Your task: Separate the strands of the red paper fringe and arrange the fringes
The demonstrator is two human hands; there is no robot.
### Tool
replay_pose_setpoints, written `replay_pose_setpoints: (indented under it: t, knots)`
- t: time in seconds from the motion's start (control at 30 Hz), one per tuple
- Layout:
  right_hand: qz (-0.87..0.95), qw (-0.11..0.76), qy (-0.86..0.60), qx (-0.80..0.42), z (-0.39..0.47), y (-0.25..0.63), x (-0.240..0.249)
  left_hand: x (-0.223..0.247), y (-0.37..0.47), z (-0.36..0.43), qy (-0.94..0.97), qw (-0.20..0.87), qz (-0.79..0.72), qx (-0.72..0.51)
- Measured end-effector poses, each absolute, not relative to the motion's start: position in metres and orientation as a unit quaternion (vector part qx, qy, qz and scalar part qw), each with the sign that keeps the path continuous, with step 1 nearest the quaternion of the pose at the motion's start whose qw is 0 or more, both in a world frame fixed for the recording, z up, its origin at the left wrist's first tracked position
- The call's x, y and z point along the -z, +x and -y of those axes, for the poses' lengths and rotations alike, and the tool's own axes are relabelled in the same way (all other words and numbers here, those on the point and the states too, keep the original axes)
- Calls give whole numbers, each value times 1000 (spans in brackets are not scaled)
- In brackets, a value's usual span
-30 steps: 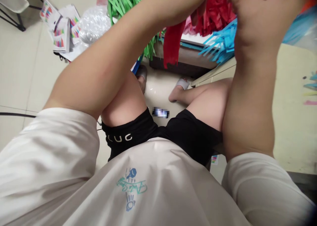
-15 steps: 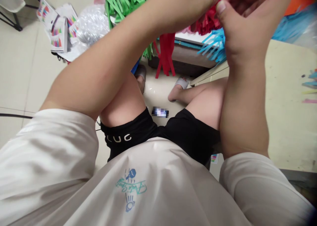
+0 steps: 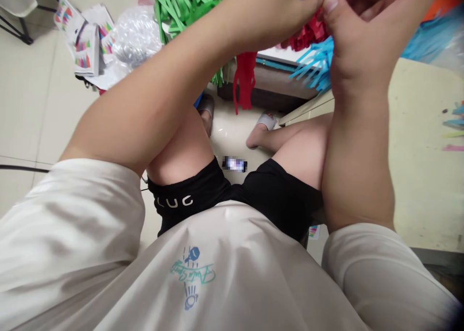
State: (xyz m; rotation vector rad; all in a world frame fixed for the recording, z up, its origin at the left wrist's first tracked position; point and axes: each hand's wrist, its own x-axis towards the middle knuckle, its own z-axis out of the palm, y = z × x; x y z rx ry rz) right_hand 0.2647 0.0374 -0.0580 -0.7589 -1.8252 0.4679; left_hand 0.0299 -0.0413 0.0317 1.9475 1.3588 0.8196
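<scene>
Both my hands are raised at the top edge of the view, meeting over a bunch of red paper fringe (image 3: 308,34). My left hand (image 3: 275,7) pinches the red fringe with its fingertips. My right hand (image 3: 357,26) closes on the same fringe from the right, thumb pressed up against the left fingers. A loose red strip (image 3: 244,79) dangles below them. Most of both hands' fingers are cut off by the frame edge.
Green fringe (image 3: 181,2) lies at top centre and blue fringe (image 3: 313,65) beside a pale table (image 3: 424,142) on the right. Printed paper packets (image 3: 85,41) and clear plastic wrap (image 3: 136,34) lie on the tiled floor at left. My knees and slippered feet are below.
My hands have come down and together on the red fringe. The dangling red strip has been drawn up and looks narrower and shorter than a second ago.
</scene>
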Motion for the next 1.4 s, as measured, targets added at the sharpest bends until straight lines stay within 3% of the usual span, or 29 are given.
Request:
replay_pose_setpoints:
  t: [0.27,0.43,0.73,0.9,1.4]
  knots:
    - [785,513,-286,-196,-42,269,61,1,27,7,786,294,-450,-304]
    - [779,500,-308,-220,-26,264,45,-20,30,29,763,274,-549,-206]
    - [688,515,-348,-374,23,232,5,-55,17,66,787,285,-526,-151]
    - [664,521,-322,-429,24,231,6,-54,17,64,776,310,-523,-169]
    - [709,456,-304,-443,25,237,3,-49,16,59,782,336,-498,-168]
